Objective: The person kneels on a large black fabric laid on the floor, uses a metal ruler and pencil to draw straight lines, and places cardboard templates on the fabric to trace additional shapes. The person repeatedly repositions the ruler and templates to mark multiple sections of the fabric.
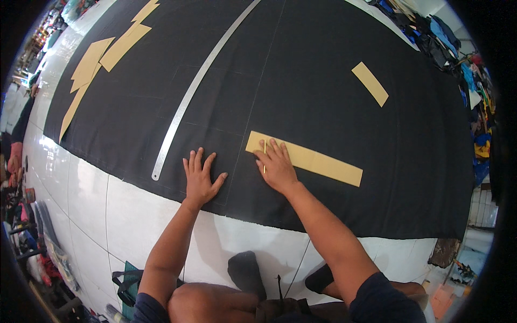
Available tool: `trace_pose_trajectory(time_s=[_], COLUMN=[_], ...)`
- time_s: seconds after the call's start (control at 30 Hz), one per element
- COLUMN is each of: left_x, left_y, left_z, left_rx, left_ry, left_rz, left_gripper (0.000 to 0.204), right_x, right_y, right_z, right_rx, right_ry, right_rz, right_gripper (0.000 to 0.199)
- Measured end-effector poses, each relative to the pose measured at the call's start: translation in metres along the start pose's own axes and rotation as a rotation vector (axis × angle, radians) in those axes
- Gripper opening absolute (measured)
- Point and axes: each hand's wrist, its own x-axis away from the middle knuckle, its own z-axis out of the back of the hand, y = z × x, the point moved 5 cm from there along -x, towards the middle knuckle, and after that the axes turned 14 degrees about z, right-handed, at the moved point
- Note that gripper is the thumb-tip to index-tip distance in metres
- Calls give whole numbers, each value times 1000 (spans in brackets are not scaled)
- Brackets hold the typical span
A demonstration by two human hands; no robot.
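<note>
Along the near edge of the black cloth [318,81], right of its middle, lies a long tan card strip [334,166]. The right hand [277,168] rests palm down on the strip's left end, a thin yellow stick [264,146] held among its fingers. Beside it, nearer the cloth's left side, the left hand [200,182] is open and spread flat, holding nothing. A metal ruler [186,102] runs from the near edge toward the far one. Faint pale lines [264,70] already cross the cloth's left and middle, so marking seems partly done; no outline is visible around the strip. One small card piece [370,84] lies toward the right edge; several card pieces [91,59] sit by the left edge, untouched. No cuts are visible inside the cloth.
</note>
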Motion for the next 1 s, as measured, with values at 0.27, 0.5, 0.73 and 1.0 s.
trace_pose_trajectory(time_s=[0.27, 0.5, 0.73, 1.0], left_x=[0, -25, -120, -190], left_y=[6, 16, 52, 80], left_z=[2, 26, 28, 6], left_rx=[-30, 95, 242, 226], left_ry=[-33, 149, 358, 343], left_rz=[35, 132, 85, 149], left_gripper=[73, 49, 42, 47], right_x=[-28, -29, -33, -67], right_y=[29, 26, 37, 77], right_z=[2, 2, 5, 12], right_rx=[-14, -33, -32, -24], right_ry=[-24, 0, 22, 69], right_rz=[49, 41, -4, 26], right_gripper=[31, 33, 32, 31])
